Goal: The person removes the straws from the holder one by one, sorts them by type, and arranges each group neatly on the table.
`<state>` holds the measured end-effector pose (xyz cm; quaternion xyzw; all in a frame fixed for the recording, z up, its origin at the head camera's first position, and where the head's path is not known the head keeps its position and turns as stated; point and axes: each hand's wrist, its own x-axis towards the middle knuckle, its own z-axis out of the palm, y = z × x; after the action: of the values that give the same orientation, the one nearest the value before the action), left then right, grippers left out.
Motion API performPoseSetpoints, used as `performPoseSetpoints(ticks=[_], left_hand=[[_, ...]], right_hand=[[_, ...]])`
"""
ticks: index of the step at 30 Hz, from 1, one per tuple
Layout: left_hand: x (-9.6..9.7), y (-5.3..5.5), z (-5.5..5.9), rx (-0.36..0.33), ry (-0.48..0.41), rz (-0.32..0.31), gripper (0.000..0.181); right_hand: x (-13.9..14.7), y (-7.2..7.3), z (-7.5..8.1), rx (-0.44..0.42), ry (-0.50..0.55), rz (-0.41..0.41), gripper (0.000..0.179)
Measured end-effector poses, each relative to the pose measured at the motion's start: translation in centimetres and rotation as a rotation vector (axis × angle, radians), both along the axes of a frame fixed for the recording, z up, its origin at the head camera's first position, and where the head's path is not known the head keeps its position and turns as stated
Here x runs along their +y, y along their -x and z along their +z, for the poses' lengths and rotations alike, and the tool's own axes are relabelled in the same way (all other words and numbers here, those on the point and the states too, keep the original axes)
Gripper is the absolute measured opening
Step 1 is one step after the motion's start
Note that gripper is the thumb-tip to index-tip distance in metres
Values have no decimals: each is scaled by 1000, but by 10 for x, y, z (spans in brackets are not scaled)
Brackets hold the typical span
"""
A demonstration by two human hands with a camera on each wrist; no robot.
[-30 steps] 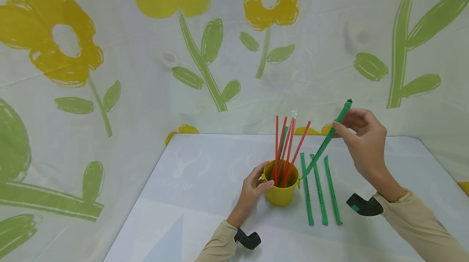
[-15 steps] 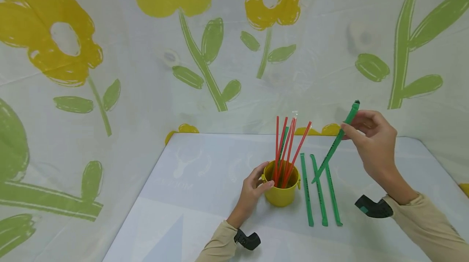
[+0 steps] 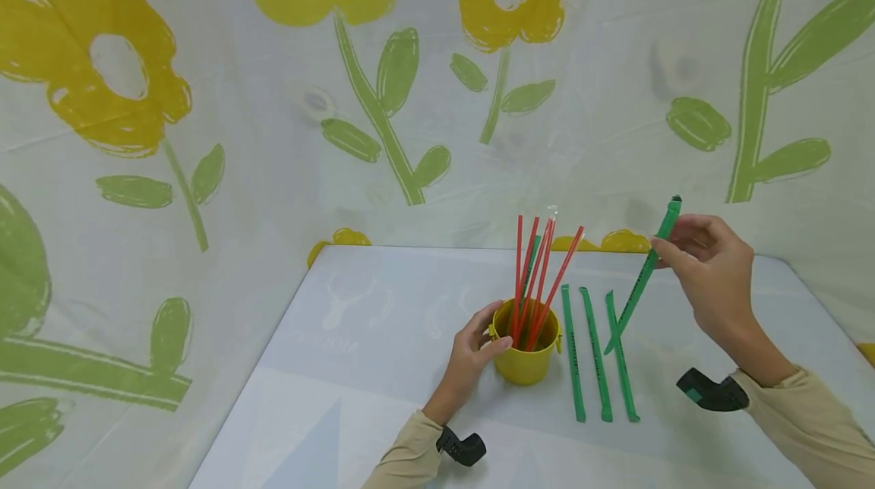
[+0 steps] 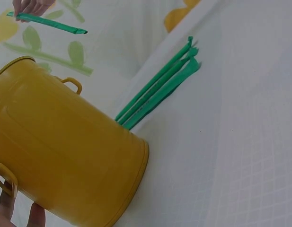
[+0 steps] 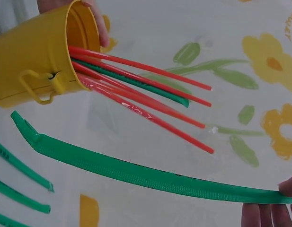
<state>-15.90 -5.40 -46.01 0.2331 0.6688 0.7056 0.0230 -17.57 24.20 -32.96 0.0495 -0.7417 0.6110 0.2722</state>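
Head view: yellow bucket (image 3: 522, 369) stands on white table (image 3: 390, 383) before flower-printed backdrop (image 3: 266, 109).

right hand (image 3: 716, 270) has moved its green stick (image 3: 639, 284) farther from the bucket (image 3: 523, 367).

Long green straw (image 5: 155, 178) near yellow bucket (image 5: 32, 54)

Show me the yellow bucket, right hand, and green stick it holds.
Yellow bucket (image 4: 65, 146), left wrist view: outer wall.
Right hand (image 3: 718, 271), head view: middle of the hand.
Green stick (image 5: 136, 174), right wrist view: middle of its length.
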Motion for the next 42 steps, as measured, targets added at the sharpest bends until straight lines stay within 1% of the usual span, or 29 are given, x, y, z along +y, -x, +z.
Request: performPoseSetpoints(ticks=[2, 6, 10, 14, 21, 23, 27, 29, 33, 37, 42], left_hand=[[0, 0, 0, 1, -6, -2, 57], [0, 1, 0, -5, -15, -1, 57], [1, 1, -2, -3, -9, 20, 56], [2, 1, -3, 7, -17, 36, 55], [2, 0, -3, 4, -27, 15, 55], [1, 0, -2, -1, -17, 8, 55], [0, 1, -1, -13, -3, -3, 56], [0, 1, -3, -7, -6, 0, 56], [3, 7, -17, 20, -16, 28, 54], [4, 13, -32, 28, -14, 45, 53], [4, 16, -37, 38, -27, 46, 52]], right_hand=[[1, 0, -1, -18, -2, 0, 27], [4, 1, -5, -73, -60, -26, 25], [9, 3, -11, -134, -123, -49, 23], [15, 5, -17, -170, -169, -52, 22], [26, 9, -26, -246, -234, -55, 22], [28, 10, -29, -272, -255, -55, 24], [31, 12, -35, -317, -305, -44, 38], [34, 13, -38, -337, -332, -43, 44], [37, 16, -43, -386, -357, -31, 47], [41, 19, -50, -435, -368, -12, 49], [45, 23, -61, -485, -398, -2, 51]])
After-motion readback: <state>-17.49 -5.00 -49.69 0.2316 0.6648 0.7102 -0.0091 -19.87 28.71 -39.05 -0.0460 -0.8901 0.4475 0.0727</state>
